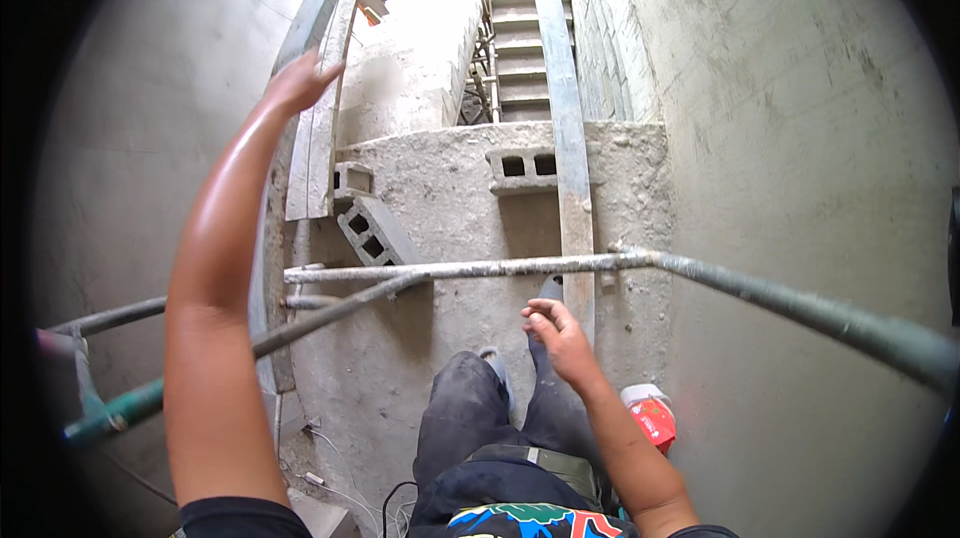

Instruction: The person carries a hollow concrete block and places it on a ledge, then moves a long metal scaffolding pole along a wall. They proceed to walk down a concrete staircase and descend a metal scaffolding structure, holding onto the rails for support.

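Observation:
My left arm stretches far forward, and my left hand (298,85) is closed at the long wooden planks (318,143) along the left wall; the planks partly hide its grip. In front of my body, my right hand (562,340) has its fingers curled toward the thumb. Whatever it may hold is too small to make out. Just beyond that hand, a whitish metal pipe (500,267) crosses at thigh height, part of a scaffold frame with slanting side bars (780,305). Another long board (567,108) runs away from me past the pipe, above my right hand.
Hollow concrete blocks lie ahead: one (374,234) tilted at left, another (524,170) beside the board. Past the rough floor edge (420,141), stairs (520,63) appear. A white and red bucket (652,418) stands near my right forearm. Loose cables (345,483) lie lower left.

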`<state>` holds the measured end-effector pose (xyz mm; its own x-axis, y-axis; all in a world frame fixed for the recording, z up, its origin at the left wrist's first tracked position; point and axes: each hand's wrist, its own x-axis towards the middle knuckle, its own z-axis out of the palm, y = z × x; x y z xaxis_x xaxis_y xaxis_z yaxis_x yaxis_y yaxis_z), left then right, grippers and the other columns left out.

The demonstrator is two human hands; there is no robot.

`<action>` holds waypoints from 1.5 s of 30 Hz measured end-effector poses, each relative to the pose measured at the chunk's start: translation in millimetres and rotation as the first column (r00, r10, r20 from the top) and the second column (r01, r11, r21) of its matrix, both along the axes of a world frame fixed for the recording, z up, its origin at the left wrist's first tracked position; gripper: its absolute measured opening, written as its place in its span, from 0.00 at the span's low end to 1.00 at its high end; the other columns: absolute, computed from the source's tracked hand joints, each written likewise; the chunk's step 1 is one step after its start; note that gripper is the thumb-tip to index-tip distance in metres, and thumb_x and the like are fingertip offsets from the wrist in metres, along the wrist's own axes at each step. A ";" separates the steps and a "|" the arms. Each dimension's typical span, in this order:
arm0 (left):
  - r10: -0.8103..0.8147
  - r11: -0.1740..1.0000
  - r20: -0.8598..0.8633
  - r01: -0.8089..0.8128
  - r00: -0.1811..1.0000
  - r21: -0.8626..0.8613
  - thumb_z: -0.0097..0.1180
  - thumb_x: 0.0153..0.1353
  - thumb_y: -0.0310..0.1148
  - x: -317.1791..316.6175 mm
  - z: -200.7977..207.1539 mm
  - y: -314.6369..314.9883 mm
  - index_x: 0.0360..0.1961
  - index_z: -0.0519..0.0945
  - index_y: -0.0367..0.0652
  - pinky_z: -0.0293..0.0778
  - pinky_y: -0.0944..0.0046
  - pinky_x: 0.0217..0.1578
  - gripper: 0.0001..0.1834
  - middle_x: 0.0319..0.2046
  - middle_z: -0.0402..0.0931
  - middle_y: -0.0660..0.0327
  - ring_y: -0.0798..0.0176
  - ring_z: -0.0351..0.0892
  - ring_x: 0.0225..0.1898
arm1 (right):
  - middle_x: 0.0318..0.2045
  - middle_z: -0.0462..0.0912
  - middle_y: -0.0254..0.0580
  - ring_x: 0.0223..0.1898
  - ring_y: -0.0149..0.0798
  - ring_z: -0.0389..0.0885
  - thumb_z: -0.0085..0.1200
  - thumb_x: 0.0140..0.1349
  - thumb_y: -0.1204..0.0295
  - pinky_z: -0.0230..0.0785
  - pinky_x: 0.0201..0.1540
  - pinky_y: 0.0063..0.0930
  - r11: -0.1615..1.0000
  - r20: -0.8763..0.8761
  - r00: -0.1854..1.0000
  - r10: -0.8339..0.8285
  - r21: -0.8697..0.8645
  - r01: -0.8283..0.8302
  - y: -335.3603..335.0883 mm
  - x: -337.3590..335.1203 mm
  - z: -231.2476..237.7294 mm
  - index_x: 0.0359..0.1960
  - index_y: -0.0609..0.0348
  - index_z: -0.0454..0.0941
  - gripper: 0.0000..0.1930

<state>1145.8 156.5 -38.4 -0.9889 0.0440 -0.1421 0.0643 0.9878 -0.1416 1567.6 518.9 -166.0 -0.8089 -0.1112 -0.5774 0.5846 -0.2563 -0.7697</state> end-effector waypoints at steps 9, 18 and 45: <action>0.656 0.674 0.595 -0.715 0.464 -0.185 0.39 0.55 0.80 13.0 20.9 -187.1 0.70 0.55 0.27 0.66 0.34 0.60 0.64 0.65 0.64 0.39 0.35 0.66 0.65 | 0.48 0.80 0.42 0.51 0.33 0.77 0.51 0.71 0.70 0.69 0.57 0.26 0.997 -0.065 0.997 0.049 -0.063 -0.053 -48.1 -124.8 20.2 0.56 0.67 0.70 0.17; 0.248 0.291 0.947 -0.948 0.203 0.127 0.28 0.55 0.82 141.2 -13.0 -232.7 0.73 0.57 0.43 0.58 0.37 0.65 0.59 0.68 0.64 0.52 0.45 0.64 0.67 | 0.48 0.79 0.46 0.52 0.37 0.78 0.53 0.70 0.63 0.70 0.56 0.29 0.959 -0.051 0.959 0.279 -0.035 -0.280 -156.8 -212.9 37.1 0.57 0.65 0.70 0.21; 0.434 -0.004 0.772 -0.856 0.464 0.517 0.58 0.63 0.58 8.2 -38.5 -179.2 0.48 0.82 0.32 0.75 0.65 0.41 0.34 0.40 0.83 0.58 0.67 0.80 0.39 | 0.46 0.80 0.61 0.48 0.46 0.81 0.58 0.65 0.53 0.72 0.51 0.37 0.958 -0.089 0.962 0.258 0.150 -0.244 -383.3 -463.1 38.0 0.54 0.71 0.66 0.31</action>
<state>1154.0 -22.7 -76.9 -0.5287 -0.3012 -0.7936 -0.8482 0.1510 0.5077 1104.5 135.6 -128.0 -0.8228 -0.2450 -0.5128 0.5290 -0.0004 -0.8486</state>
